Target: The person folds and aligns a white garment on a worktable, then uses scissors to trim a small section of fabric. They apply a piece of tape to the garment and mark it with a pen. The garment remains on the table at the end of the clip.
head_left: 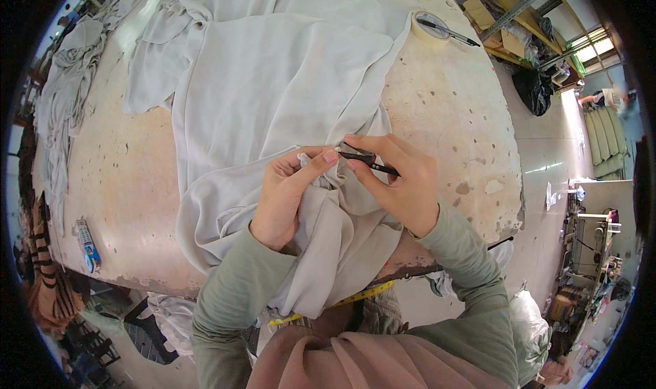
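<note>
A large pale grey cloth [253, 81] spreads over the table, and its near end is gathered up between my hands and drapes off the front edge. My left hand [290, 184] is closed, pinching a fold of this cloth between thumb and fingers. Close beside those fingertips, my right hand [403, 177] grips small black thread snips [372, 163]. Their tips point left toward the pinched cloth. Whether the blades touch the fabric I cannot tell.
On the worn, spotted table [451, 136] lies a tape roll [429, 30] with a black pen [451, 32] across it. A blue-and-white packet [87, 245] sits near the left edge. More grey cloth [65, 95] hangs at far left. A yellow measuring tape [369, 293] runs below the front edge.
</note>
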Demonstrator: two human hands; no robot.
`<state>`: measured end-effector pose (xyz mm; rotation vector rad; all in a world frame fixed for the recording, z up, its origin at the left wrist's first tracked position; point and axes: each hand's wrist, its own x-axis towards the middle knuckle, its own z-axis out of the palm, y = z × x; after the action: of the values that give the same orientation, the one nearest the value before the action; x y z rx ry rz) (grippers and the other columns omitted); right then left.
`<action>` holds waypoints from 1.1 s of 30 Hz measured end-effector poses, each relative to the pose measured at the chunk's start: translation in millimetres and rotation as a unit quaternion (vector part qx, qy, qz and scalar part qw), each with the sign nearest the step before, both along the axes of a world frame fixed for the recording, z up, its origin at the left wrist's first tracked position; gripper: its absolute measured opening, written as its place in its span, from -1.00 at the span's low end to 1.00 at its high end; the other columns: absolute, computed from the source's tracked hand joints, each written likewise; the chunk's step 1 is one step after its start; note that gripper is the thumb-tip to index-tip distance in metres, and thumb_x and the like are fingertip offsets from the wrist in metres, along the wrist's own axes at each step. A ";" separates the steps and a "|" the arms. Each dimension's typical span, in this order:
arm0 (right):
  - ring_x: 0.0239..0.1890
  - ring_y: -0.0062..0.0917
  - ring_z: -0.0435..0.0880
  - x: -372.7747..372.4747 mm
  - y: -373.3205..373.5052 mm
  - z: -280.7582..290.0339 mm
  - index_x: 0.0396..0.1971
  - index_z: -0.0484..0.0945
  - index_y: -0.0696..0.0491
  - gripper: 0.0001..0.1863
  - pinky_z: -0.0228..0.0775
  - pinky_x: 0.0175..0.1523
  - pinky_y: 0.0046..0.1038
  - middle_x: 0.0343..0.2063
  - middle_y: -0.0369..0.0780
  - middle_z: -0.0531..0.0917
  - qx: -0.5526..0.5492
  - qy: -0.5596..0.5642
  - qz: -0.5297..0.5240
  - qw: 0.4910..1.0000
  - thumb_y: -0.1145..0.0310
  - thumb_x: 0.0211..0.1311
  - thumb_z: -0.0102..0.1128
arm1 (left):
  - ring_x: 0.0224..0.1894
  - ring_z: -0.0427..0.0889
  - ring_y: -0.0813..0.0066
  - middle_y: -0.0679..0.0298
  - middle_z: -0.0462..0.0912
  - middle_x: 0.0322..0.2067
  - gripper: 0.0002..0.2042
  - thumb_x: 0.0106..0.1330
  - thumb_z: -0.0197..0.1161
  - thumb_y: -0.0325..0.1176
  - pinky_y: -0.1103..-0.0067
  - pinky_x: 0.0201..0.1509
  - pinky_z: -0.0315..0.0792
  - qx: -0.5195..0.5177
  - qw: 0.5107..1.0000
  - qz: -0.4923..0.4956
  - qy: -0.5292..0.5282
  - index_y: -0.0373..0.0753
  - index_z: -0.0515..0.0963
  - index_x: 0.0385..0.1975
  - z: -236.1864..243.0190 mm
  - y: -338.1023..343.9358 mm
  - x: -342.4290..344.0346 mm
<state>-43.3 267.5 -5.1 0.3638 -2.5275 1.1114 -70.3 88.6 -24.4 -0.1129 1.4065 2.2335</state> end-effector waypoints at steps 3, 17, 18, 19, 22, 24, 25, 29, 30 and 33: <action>-0.50 -0.43 0.64 0.1 -1.3 -2.1 -0.14 0.61 -0.06 -0.70 0.44 -0.44 -0.48 -0.46 -0.27 0.62 0.004 0.002 -0.003 1.000 0.39 0.06 0.31 | -0.30 0.56 0.65 0.31 0.66 -0.32 -0.83 0.26 0.25 -0.40 0.68 -0.15 0.39 -0.014 1.000 0.012 0.020 -0.35 0.62 -0.24 -1.3 2.1 1.1; -0.46 -0.54 0.65 -9.6 4.3 -13.5 -0.14 0.59 -0.09 -0.72 0.44 -0.40 -0.53 -0.40 -0.29 0.66 -0.099 -0.020 0.080 0.992 0.37 0.11 0.29 | -0.38 0.50 0.70 0.31 0.66 -0.41 -0.87 0.23 0.29 -0.48 0.71 -0.26 0.37 -0.140 0.974 0.023 0.176 -0.41 0.64 -0.31 0.1 5.3 3.6; -0.44 -0.55 0.66 -9.1 6.6 -13.6 -0.14 0.59 -0.07 -0.72 0.44 -0.38 -0.54 -0.40 -0.28 0.67 -0.126 -0.079 0.076 0.986 0.37 0.10 0.30 | -0.38 0.50 0.70 0.31 0.66 -0.40 -0.87 0.22 0.29 -0.48 0.71 -0.27 0.37 -0.140 0.975 0.023 0.170 -0.41 0.64 -0.31 0.2 5.1 4.1; -0.42 -0.56 0.67 -9.2 7.2 -14.3 -0.14 0.59 -0.05 -0.72 0.44 -0.36 -0.56 -0.39 -0.26 0.68 -0.153 -0.142 0.079 0.975 0.38 0.09 0.31 | -0.38 0.50 0.70 0.31 0.66 -0.40 -0.87 0.22 0.30 -0.48 0.71 -0.27 0.37 -0.137 0.977 0.023 0.165 -0.41 0.64 -0.30 0.3 5.1 4.5; -0.36 -0.56 0.69 -7.5 14.2 -9.9 -0.15 0.60 -0.01 -0.72 0.45 -0.31 -0.58 -0.36 -0.24 0.69 -0.205 -0.274 0.069 0.937 0.38 0.09 0.31 | -0.37 0.51 0.70 0.31 0.66 -0.38 -0.83 0.23 0.31 -0.45 0.72 -0.25 0.37 -0.154 0.975 0.007 0.159 -0.41 0.64 -0.27 1.5 3.7 3.9; -0.36 -0.56 0.69 -6.5 16.2 -5.7 -0.16 0.60 0.00 -0.72 0.45 -0.30 -0.57 -0.35 -0.24 0.69 -0.197 -0.243 0.048 0.949 0.37 0.09 0.32 | -0.34 0.52 0.69 0.30 0.67 -0.37 -0.81 0.24 0.30 -0.42 0.71 -0.21 0.38 -0.090 0.992 0.012 0.084 -0.40 0.64 -0.24 2.5 3.6 3.1; -0.37 -0.56 0.68 -6.1 16.1 -3.7 -0.16 0.60 0.00 -0.72 0.45 -0.31 -0.56 -0.35 -0.23 0.69 -0.175 -0.176 0.035 0.968 0.37 0.08 0.32 | -0.33 0.53 0.69 0.30 0.67 -0.36 -0.80 0.24 0.30 -0.41 0.71 -0.20 0.38 -0.057 0.997 0.014 0.047 -0.40 0.64 -0.23 3.1 3.7 2.8; -0.42 -0.53 0.66 -5.7 13.1 0.8 -0.15 0.61 -0.01 -0.71 0.45 -0.35 -0.52 -0.38 -0.23 0.67 -0.090 -0.053 0.007 0.994 0.37 0.07 0.34 | -0.27 0.59 0.60 0.27 0.68 -0.30 -0.78 0.27 0.24 -0.36 0.65 -0.12 0.41 -0.030 0.999 0.003 0.013 -0.39 0.62 -0.21 5.0 2.7 1.0; -0.44 -0.61 0.62 -5.7 12.1 0.8 -0.15 0.62 0.01 -0.70 0.40 -0.39 -0.58 -0.36 -0.26 0.68 -0.081 -0.048 0.016 0.995 0.41 0.05 0.35 | -0.27 0.59 0.60 0.26 0.68 -0.30 -0.78 0.27 0.24 -0.36 0.66 -0.11 0.41 -0.027 1.000 0.003 0.012 -0.38 0.62 -0.21 5.2 2.6 0.9; -0.46 -0.67 0.57 -6.1 10.0 -0.8 -0.16 0.63 0.03 -0.69 0.35 -0.43 -0.64 -0.35 -0.30 0.68 -0.057 -0.027 0.026 0.998 0.44 0.03 0.37 | -0.28 0.57 0.64 0.27 0.68 -0.30 -0.78 0.27 0.27 -0.37 0.67 -0.12 0.40 -0.006 1.000 0.004 0.003 -0.39 0.62 -0.21 5.5 2.4 0.5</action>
<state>-49.5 277.5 -5.8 0.3754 -2.5002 1.2968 -69.8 91.0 -18.9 -0.1169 1.4238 2.2345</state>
